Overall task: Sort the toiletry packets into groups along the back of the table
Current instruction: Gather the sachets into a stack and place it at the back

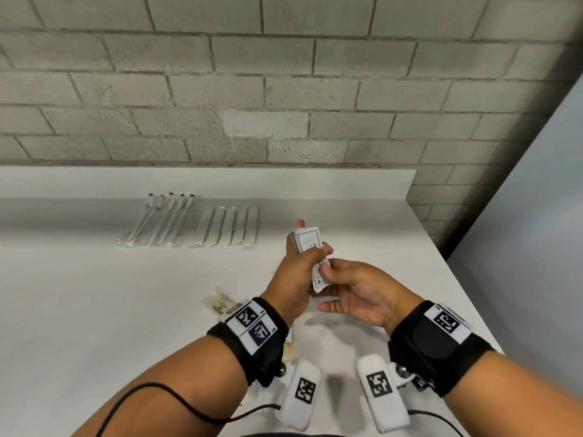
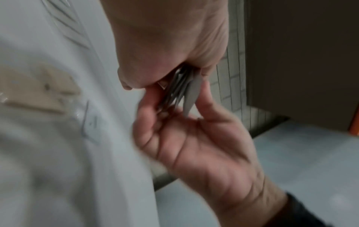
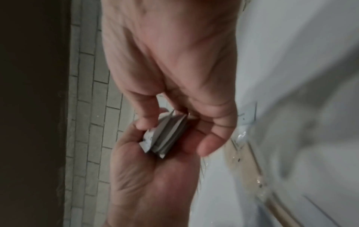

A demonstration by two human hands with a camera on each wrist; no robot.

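Packets (image 1: 307,244) in a white stack sit gripped in your left hand (image 1: 296,275) at frame centre, your right hand (image 1: 356,288) pinching its lower end.

Ahead of fingers: bare desk (image 1: 347,222) runs to the raised back lip (image 1: 284,181).
Ahead-left: two rows of long clear packets (image 1: 195,227) lie along the back.
Below-left of fingers: small beige packets (image 1: 220,304) lie on the desk.
Right: desk edge, then open drop.
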